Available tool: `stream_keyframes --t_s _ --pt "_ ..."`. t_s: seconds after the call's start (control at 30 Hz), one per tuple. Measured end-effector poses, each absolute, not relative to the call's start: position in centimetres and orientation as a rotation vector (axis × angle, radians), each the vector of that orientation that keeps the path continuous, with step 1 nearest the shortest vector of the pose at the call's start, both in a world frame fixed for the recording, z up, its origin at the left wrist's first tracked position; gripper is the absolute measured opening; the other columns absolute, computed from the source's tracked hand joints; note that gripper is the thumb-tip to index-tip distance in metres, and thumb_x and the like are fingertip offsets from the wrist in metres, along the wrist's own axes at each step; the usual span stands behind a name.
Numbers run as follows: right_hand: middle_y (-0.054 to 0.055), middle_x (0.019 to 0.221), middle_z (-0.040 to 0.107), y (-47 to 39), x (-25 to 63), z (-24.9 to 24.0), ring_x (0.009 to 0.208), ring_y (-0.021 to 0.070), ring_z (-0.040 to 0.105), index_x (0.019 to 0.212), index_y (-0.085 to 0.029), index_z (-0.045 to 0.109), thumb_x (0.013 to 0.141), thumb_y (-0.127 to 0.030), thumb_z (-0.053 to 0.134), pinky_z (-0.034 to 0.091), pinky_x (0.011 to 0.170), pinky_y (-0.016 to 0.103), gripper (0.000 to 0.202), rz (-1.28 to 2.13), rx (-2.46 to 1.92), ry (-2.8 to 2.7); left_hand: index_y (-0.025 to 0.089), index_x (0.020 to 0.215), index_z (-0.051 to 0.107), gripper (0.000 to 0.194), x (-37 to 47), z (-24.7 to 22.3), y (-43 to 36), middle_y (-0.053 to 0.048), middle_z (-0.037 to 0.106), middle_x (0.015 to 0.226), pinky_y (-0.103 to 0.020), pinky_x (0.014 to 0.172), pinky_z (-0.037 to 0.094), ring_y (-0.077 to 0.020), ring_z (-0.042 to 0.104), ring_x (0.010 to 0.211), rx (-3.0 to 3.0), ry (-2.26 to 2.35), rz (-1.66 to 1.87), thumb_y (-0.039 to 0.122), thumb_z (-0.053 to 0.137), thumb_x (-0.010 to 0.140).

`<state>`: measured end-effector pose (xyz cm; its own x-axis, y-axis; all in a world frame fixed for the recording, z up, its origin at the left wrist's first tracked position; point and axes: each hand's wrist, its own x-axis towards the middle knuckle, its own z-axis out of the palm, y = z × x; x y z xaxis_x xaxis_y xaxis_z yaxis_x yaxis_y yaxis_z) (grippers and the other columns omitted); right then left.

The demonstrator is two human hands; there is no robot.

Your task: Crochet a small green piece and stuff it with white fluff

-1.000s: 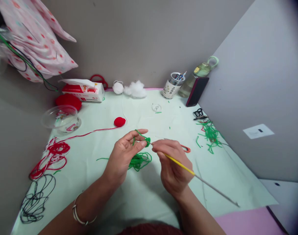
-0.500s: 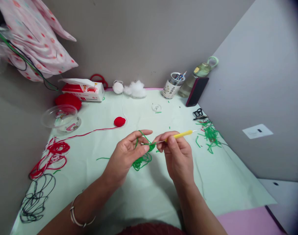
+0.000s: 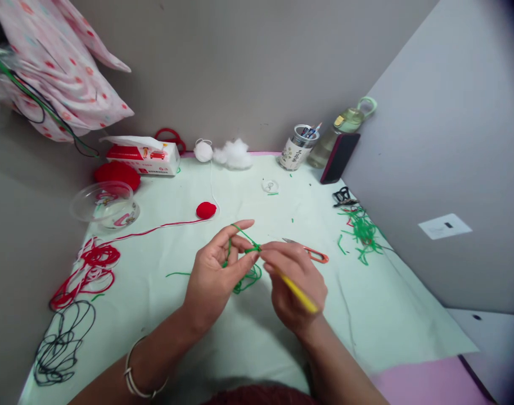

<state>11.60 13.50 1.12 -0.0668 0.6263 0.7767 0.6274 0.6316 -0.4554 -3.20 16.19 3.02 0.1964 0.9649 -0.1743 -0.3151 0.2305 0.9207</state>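
Note:
Between thumb and fingers, my left hand [image 3: 217, 264] pinches a small green crochet piece [image 3: 252, 250], and a green strand loops over its raised index finger. My right hand [image 3: 297, 278] is closed around a yellow-handled crochet hook [image 3: 299, 293], its handle slanting down to the right and a little blurred. Its fingertips meet the green piece, so the hook's tip is hidden. A loose heap of green yarn [image 3: 249, 279] lies on the cloth beneath my hands. Just behind my right hand rest orange thread snips [image 3: 316, 255], partly covered by it.
A red crocheted ball [image 3: 206, 210] lies ahead, trailing red and white yarn to a tangle [image 3: 99, 256] at left. Black yarn [image 3: 63, 343] is nearer. Green scraps [image 3: 364, 230] and a black clip [image 3: 343, 197] lie right. Stuffing [image 3: 235, 154], a pen can [image 3: 298, 149] and a phone [image 3: 340, 158] stand behind.
My right hand has turned and lowered, swinging the hook's handle from pointing up-right to down-right. The orange snips have come into view behind it. My left hand has shifted slightly left.

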Motion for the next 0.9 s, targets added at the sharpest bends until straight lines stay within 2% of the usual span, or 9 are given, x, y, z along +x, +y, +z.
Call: stream_keyframes --t_s 0.1,0.27,0.37,0.47,0.53,0.63,0.7,0.8,0.9 --pt "0.007 0.104 0.075 13.5 11.6 1.0 0.09 0.0201 0.071 0.116 -0.027 0.075 0.095 -0.008 0.064 0.059 0.074 0.034 0.03 -0.128 -1.042 -1.752 0.024 0.126 0.074 0.045 -3.3 3.0 16.4 0.001 0.065 0.086 -0.021 0.071 0.048 -0.0096 0.058 0.074 0.673 0.767 0.952 0.029 0.084 0.082" --pt "0.002 0.085 0.071 13.9 11.9 2.0 0.07 0.0159 0.065 0.104 -0.026 0.076 0.102 -0.013 0.054 0.054 0.063 0.032 0.025 0.498 -0.968 -1.327 0.023 0.12 0.078 0.038 -4.0 3.5 17.1 0.004 0.055 0.073 -0.017 0.061 0.041 -0.0055 0.049 0.063 0.538 0.699 0.892 0.023 0.083 0.083" --pt "0.002 0.087 0.072 14.3 11.8 2.4 0.071 0.0152 0.065 0.098 -0.025 0.076 0.103 -0.018 0.056 0.053 0.063 0.031 0.022 0.687 -0.937 -1.237 0.025 0.118 0.079 0.036 -4.0 3.4 17.0 0.001 0.061 0.082 -0.02 0.07 0.045 -0.0089 0.056 0.074 0.629 0.712 0.898 0.025 0.083 0.082" --pt "0.003 0.093 0.076 14.3 11.5 2.3 0.079 0.0162 0.068 0.101 -0.025 0.078 0.101 -0.016 0.059 0.055 0.068 0.031 0.021 0.629 -1.005 -1.313 0.027 0.119 0.079 0.037 -3.6 2.9 16.7 -0.002 0.065 0.093 -0.023 0.076 0.047 -0.0133 0.06 0.087 0.714 0.746 0.919 0.028 0.084 0.082" --pt "0.003 0.092 0.076 14.1 11.3 2.2 0.08 0.0166 0.07 0.105 -0.026 0.078 0.1 -0.011 0.059 0.056 0.069 0.031 0.024 0.504 -1.045 -1.398 0.028 0.12 0.078 0.039 -3.3 2.7 16.5 -0.001 0.065 0.093 -0.023 0.075 0.047 -0.0127 0.059 0.086 0.732 0.784 0.974 0.027 0.085 0.082" --pt "0.004 0.097 0.077 13.7 11.2 1.9 0.086 0.0184 0.071 0.109 -0.029 0.079 0.094 -0.007 0.066 0.058 0.072 0.032 0.03 0.223 -1.063 -1.573 0.027 0.122 0.078 0.041 -3.0 2.7 16.5 0.002 0.064 0.083 -0.022 0.077 0.048 -0.0089 0.055 0.073 0.642 0.767 0.976 0.027 0.085 0.082" --pt "0.006 0.101 0.077 13.6 11.4 1.8 0.087 0.0195 0.072 0.109 -0.029 0.08 0.092 -0.008 0.069 0.059 0.073 0.034 0.03 0.139 -1.059 -1.609 0.023 0.119 0.079 0.038 -3.0 2.9 16.6 0.006 0.054 0.066 -0.022 0.078 0.05 -0.0049 0.041 0.055 0.531 0.708 0.901 0.026 0.084 0.082" --pt "0.004 0.093 0.076 13.9 11.7 2.0 0.077 0.0173 0.069 0.107 -0.027 0.079 0.098 -0.013 0.062 0.057 0.067 0.033 0.024 0.335 -1.052 -1.425 0.017 0.111 0.082 0.029 -3.4 3.1 16.9 0.012 0.037 0.055 -0.021 0.079 0.051 -0.0033 0.022 0.048 0.434 0.663 0.867 0.024 0.083 0.082" --pt "0.002 0.086 0.073 14.3 11.9 2.3 0.067 0.014 0.063 0.1 -0.026 0.078 0.102 -0.02 0.059 0.053 0.061 0.03 0.02 0.651 -0.996 -1.234 0.022 0.111 0.082 0.029 -3.6 3.3 17.0 0.007 0.052 0.068 -0.017 0.073 0.047 -0.0033 0.035 0.055 0.513 0.701 0.935 0.02 0.082 0.082"
